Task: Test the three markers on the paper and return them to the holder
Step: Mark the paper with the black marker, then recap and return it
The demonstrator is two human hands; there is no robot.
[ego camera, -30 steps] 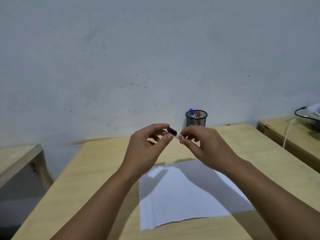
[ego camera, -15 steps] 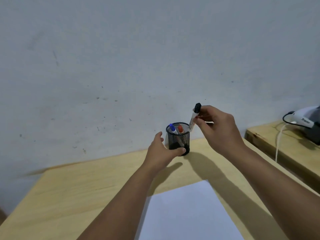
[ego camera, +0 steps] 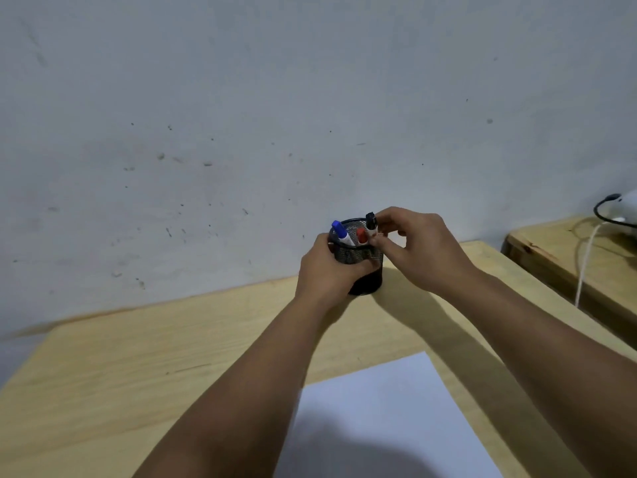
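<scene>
Half a second ago the right hand [ego camera: 418, 250] held the black-capped marker [ego camera: 371, 225] above and to the right of the mesh holder [ego camera: 360, 260]; now the marker stands lowered into the holder's right side, its black cap poking just above the rim, with the thumb and fingertips pinched on its white barrel. The left hand [ego camera: 327, 270], which a moment back only reached for the holder, now wraps its fingers round the holder's left and near wall, steadying it on the far part of the wooden table [ego camera: 138, 367]. The blue-capped marker [ego camera: 341, 232] leans at the left inside, the red-capped marker [ego camera: 361, 235] in the middle, so all three are now in the holder and the return looks nearly done; only the letting go remains. The paper [ego camera: 386, 419] lies near, between the forearms, well apart from the holder
</scene>
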